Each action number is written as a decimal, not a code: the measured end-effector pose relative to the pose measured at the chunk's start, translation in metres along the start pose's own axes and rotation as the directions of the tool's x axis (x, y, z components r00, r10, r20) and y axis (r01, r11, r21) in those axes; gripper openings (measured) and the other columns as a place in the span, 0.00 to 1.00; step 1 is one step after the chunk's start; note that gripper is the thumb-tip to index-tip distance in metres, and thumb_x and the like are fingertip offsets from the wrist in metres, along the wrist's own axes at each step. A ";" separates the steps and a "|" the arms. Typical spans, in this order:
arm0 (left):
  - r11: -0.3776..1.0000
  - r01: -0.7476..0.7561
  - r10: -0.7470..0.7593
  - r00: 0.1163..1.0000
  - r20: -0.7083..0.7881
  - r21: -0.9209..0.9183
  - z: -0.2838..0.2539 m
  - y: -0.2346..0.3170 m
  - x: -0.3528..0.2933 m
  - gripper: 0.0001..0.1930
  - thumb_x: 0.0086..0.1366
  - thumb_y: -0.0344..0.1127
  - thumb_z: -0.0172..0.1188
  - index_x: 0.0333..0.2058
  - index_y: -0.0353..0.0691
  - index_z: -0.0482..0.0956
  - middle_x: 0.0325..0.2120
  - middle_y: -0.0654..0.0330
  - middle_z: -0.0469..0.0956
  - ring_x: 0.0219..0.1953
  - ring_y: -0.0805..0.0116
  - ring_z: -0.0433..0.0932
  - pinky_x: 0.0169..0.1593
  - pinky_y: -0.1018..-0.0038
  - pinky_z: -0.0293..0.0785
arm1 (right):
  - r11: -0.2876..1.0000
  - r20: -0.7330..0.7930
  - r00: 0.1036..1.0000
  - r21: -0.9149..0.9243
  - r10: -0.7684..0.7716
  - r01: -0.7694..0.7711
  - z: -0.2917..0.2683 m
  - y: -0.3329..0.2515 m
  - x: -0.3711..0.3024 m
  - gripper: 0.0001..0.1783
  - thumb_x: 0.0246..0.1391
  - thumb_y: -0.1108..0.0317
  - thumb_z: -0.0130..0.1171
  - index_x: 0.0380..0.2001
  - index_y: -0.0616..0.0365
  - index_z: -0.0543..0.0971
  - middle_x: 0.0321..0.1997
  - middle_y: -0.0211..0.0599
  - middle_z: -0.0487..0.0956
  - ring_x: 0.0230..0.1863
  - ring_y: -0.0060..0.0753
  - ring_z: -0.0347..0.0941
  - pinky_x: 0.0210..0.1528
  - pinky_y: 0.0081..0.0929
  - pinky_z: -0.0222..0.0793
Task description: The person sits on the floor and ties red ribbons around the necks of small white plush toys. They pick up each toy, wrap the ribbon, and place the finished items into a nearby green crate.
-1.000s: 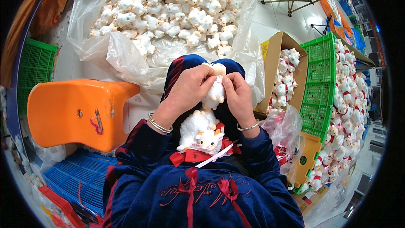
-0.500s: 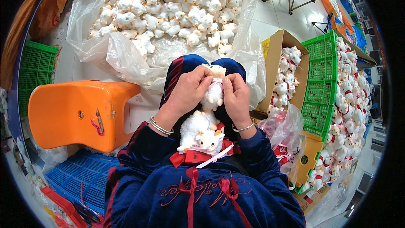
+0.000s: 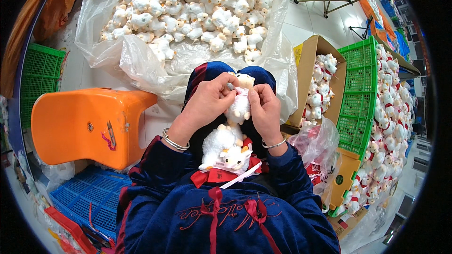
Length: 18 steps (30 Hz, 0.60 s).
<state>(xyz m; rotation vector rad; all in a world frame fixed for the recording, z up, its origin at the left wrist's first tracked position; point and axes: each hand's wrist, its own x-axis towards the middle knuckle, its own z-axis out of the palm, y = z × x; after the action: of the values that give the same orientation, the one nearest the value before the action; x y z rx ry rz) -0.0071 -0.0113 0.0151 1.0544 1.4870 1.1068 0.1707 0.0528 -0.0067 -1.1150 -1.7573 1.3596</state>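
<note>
A small white plush animal (image 3: pixel 238 109) with a cream head is held upright over my lap, a pale pink ribbon (image 3: pixel 241 92) around its neck. My left hand (image 3: pixel 207 103) is closed, thumb and fingers pinching the ribbon at the toy's left side. On the other side my right hand (image 3: pixel 266 113) pinches at the neck too; its fingertips are partly hidden. Just below, another white plush animal (image 3: pixel 219 145) with small tan horns lies on my lap. Red ribbon (image 3: pixel 217 176) and a white strip (image 3: pixel 242 176) lie against it.
Ahead, a clear plastic sheet (image 3: pixel 108 61) bears a heap of white plush toys (image 3: pixel 188 11). An orange stool (image 3: pixel 84 127) with thread snips (image 3: pixel 111 133) stands left, above a blue crate (image 3: pixel 89 195). To the right are a cardboard box (image 3: pixel 306 73) of toys and a green crate (image 3: pixel 355 89).
My left hand has lifted slightly and turned, its index finger now raised at the toy's head. The right hand stays at the neck, and the toy has barely shifted.
</note>
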 end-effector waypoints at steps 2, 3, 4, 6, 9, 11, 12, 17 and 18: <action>1.000 -0.012 0.011 0.999 -0.039 -0.021 0.002 -0.004 0.000 0.06 0.66 0.27 0.60 0.40 0.33 0.77 0.21 0.61 0.80 0.21 0.78 0.77 0.28 0.78 0.72 | 1.000 -0.001 1.000 -0.002 -0.012 0.012 0.000 -0.001 0.000 0.08 0.66 0.69 0.58 0.36 0.65 0.77 0.27 0.29 0.78 0.29 0.15 0.71 0.31 0.21 0.70; 0.999 -0.018 0.017 0.998 -0.058 -0.032 0.003 -0.006 0.000 0.06 0.67 0.28 0.60 0.39 0.33 0.77 0.21 0.61 0.80 0.21 0.78 0.77 0.28 0.78 0.72 | 1.000 0.002 1.000 0.005 -0.006 0.006 0.000 -0.001 0.000 0.08 0.66 0.69 0.58 0.36 0.65 0.77 0.27 0.29 0.78 0.28 0.15 0.71 0.31 0.21 0.70; 0.999 0.018 -0.022 0.997 -0.079 -0.047 0.004 -0.007 0.000 0.06 0.67 0.29 0.60 0.38 0.33 0.77 0.20 0.60 0.80 0.21 0.78 0.77 0.28 0.77 0.72 | 1.000 0.004 1.000 0.012 -0.001 0.001 0.001 -0.001 0.000 0.09 0.66 0.69 0.58 0.36 0.65 0.77 0.27 0.29 0.78 0.28 0.15 0.71 0.31 0.21 0.70; 0.993 0.091 -0.100 0.988 -0.119 -0.079 0.006 -0.007 0.001 0.06 0.68 0.31 0.60 0.37 0.33 0.77 0.20 0.59 0.80 0.21 0.77 0.77 0.28 0.76 0.72 | 1.000 0.007 1.000 0.012 -0.006 0.005 0.001 -0.002 0.000 0.09 0.66 0.69 0.59 0.35 0.65 0.77 0.27 0.29 0.78 0.28 0.15 0.71 0.31 0.21 0.70; 0.989 0.100 -0.087 0.989 -0.118 0.110 0.008 0.002 0.002 0.09 0.68 0.33 0.60 0.35 0.32 0.76 0.20 0.55 0.80 0.22 0.72 0.79 0.29 0.72 0.73 | 0.999 0.007 1.000 -0.021 -0.030 0.030 0.001 -0.005 0.000 0.09 0.66 0.68 0.59 0.34 0.65 0.77 0.26 0.30 0.78 0.27 0.16 0.71 0.30 0.22 0.69; 0.991 -0.025 0.047 0.986 -0.162 0.135 0.014 -0.004 0.000 0.09 0.68 0.33 0.60 0.34 0.31 0.75 0.21 0.52 0.79 0.23 0.68 0.79 0.30 0.70 0.73 | 0.998 0.004 0.999 -0.057 -0.041 0.041 0.002 -0.005 0.002 0.10 0.66 0.68 0.59 0.34 0.64 0.77 0.25 0.31 0.78 0.27 0.16 0.71 0.30 0.22 0.69; 0.985 -0.087 0.114 0.977 -0.182 0.149 0.016 -0.006 -0.001 0.10 0.68 0.33 0.60 0.34 0.31 0.75 0.22 0.51 0.79 0.24 0.66 0.79 0.31 0.69 0.74 | 0.995 0.003 0.998 -0.082 -0.058 0.058 0.002 -0.007 0.002 0.10 0.66 0.68 0.59 0.33 0.64 0.76 0.25 0.31 0.78 0.27 0.16 0.70 0.30 0.23 0.69; 0.990 -0.059 0.084 0.976 -0.201 0.125 0.018 -0.009 -0.004 0.10 0.69 0.34 0.60 0.34 0.32 0.74 0.23 0.56 0.77 0.26 0.71 0.74 0.32 0.71 0.72 | 0.991 -0.075 0.991 -0.088 -0.109 0.102 0.007 -0.002 0.000 0.11 0.67 0.67 0.58 0.31 0.63 0.76 0.23 0.30 0.77 0.26 0.16 0.69 0.29 0.24 0.68; 0.992 -0.059 0.083 0.974 -0.212 0.115 0.020 -0.012 -0.004 0.10 0.69 0.35 0.60 0.33 0.33 0.75 0.23 0.59 0.76 0.26 0.76 0.72 0.32 0.73 0.71 | 0.996 -0.079 0.994 -0.054 -0.074 0.070 0.008 0.000 -0.001 0.12 0.67 0.67 0.58 0.31 0.63 0.76 0.23 0.30 0.76 0.26 0.16 0.69 0.29 0.23 0.68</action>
<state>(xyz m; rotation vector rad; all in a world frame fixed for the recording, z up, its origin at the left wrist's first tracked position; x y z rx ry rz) 0.0117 -0.0151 0.0015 1.0964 1.7092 1.2351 0.1645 0.0487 -0.0088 -1.1081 -1.7657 1.2161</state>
